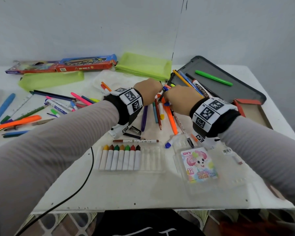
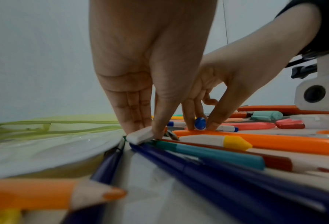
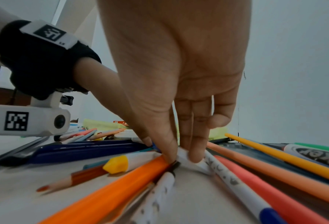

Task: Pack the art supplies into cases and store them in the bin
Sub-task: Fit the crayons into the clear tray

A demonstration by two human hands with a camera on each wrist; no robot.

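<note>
Both hands reach into a loose pile of pens and pencils mid-table. My left hand [image 2: 150, 131] pinches the end of a white-wrapped crayon [image 2: 139, 135] between thumb and fingers, low on the table. Just to its right, my right hand [image 3: 180, 157] pinches a white stick [image 3: 191, 162] with a blue end [image 2: 200, 123]. In the head view the left hand [image 1: 147, 89] and right hand [image 1: 178, 97] almost touch, their fingertips hidden. A clear tray [image 1: 153, 160] near me holds several crayons. A yellow-tipped crayon [image 2: 234, 141] lies between the hands.
Two green mesh pouches [image 1: 143, 65] [image 1: 49, 80] and flat pencil boxes [image 1: 87, 63] lie along the back. An open dark tin case [image 1: 228, 89] at the right holds a green marker [image 1: 213, 77]. More pens are scattered at left [image 1: 61, 103]. A watercolor pen pack [image 1: 199, 164] lies front right.
</note>
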